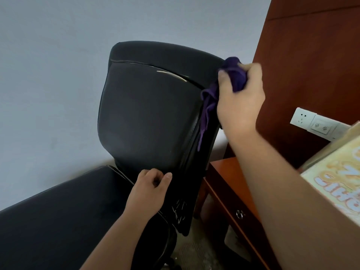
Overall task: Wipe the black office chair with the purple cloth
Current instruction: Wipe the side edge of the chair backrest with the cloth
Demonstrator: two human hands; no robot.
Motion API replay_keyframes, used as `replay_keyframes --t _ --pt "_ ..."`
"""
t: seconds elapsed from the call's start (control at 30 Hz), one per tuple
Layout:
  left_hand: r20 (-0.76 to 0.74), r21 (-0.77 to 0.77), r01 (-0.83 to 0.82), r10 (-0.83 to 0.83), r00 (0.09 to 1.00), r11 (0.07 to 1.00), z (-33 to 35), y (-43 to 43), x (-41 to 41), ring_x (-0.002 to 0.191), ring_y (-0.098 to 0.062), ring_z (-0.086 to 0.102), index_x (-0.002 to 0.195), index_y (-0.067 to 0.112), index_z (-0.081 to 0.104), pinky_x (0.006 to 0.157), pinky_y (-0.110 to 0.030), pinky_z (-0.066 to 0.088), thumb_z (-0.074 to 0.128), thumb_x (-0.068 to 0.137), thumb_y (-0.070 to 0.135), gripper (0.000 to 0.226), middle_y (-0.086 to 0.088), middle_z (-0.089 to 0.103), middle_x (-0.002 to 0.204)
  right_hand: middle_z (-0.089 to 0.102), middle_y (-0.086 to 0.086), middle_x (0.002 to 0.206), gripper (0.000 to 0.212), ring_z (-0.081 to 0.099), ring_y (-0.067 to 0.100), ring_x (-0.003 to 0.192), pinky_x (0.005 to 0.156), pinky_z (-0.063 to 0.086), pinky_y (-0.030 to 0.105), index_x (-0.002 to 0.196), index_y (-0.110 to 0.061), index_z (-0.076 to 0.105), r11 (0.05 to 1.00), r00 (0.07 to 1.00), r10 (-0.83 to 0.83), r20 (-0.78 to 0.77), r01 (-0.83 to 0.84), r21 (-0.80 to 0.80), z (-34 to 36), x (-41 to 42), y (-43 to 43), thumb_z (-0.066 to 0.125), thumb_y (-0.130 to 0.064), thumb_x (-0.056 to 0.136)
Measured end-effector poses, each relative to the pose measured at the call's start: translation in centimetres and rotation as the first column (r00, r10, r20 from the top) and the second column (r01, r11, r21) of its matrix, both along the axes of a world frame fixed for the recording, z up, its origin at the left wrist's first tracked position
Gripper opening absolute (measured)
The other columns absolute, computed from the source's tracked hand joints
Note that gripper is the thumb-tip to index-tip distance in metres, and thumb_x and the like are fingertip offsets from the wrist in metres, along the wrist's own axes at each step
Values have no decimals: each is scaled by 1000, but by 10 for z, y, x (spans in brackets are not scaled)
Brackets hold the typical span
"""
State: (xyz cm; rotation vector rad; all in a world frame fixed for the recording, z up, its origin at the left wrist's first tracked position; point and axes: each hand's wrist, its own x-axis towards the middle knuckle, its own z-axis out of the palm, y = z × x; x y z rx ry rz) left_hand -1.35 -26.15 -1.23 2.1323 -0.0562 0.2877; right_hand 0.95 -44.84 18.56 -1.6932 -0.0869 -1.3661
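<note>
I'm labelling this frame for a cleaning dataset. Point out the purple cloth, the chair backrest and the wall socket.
purple cloth (236,75): head view, on the bunched part in the right hand.
chair backrest (148,114): head view, middle of the front padding.
wall socket (301,117): head view, on its white faceplate.

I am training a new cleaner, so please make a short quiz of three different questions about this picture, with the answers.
1. True or false: the purple cloth is held in the left hand.
2. Which part of the black office chair does the cloth touch? A) seat B) upper right edge of the backrest C) wheels
3. Fill in: the left hand rests at the ____ of the backrest.

Key: 1. False, the right hand grips it. 2. B. 3. Lower edge.
</note>
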Motion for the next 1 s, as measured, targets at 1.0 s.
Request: replay_keyframes --t 1.0 --pt "-17 -54 26 -27 999 998 2 -4 4 78 -10 58 77 31 57 69 -29 47 54 89 52 24 11 49 99 65 -1 110 28 61 11 101 91 52 27 119 -18 68 913 896 108 -432 -262 -314 -167 -63 56 69 -22 91"
